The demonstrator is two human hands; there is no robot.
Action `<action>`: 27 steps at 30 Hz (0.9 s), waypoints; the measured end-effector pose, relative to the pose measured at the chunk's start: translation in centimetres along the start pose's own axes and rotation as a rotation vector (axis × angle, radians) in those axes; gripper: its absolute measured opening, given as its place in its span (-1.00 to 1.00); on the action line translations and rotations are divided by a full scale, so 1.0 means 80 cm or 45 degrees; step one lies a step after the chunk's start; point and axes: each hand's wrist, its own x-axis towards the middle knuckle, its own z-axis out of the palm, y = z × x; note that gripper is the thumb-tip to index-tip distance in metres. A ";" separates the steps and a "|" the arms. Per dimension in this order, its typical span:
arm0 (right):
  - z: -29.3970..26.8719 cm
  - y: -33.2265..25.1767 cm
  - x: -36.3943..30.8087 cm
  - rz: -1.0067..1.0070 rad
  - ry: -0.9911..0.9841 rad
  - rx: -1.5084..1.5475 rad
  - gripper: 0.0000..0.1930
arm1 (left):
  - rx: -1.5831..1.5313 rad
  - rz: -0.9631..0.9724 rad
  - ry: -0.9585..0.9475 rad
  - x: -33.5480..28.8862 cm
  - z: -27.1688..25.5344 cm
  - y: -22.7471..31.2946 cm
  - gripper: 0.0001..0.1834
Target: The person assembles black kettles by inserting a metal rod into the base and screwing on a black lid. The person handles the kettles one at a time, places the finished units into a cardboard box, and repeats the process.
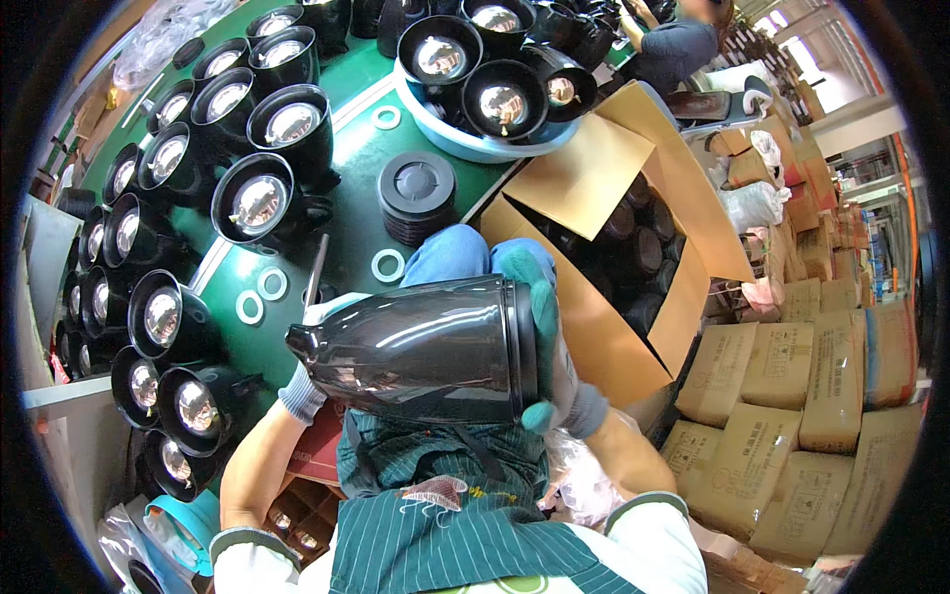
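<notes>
A glossy black vacuum jug body (pixel 416 346) lies on its side across my lap, spout end to the left and base to the right. My right hand (pixel 554 346), in a grey glove with green-coated fingers, is wrapped round the base end and its ring. My left hand (pixel 309 388), also gloved, grips the spout end; most of its fingers are hidden behind the jug. A thin metal rod (pixel 318 265) sticks up beside that hand; whether the hand holds it I cannot tell. Just beyond stands a stack of black round lids (pixel 418 193) on the green table.
Several black jugs with mirrored liners (pixel 259 203) crowd the green table (pixel 346 223) at left. White rings (pixel 388 264) lie nearer. A blue basin (pixel 426 124) holds more jugs. At right, an open carton (pixel 683 342) contains dark parts, beside stacked cartons (pixel 742 465). Another person (pixel 678 54) works far off.
</notes>
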 end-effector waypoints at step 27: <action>-0.013 -0.027 0.001 -0.029 0.129 -0.040 -0.05 | -0.166 -0.041 -0.130 -0.001 0.013 -0.008 -0.43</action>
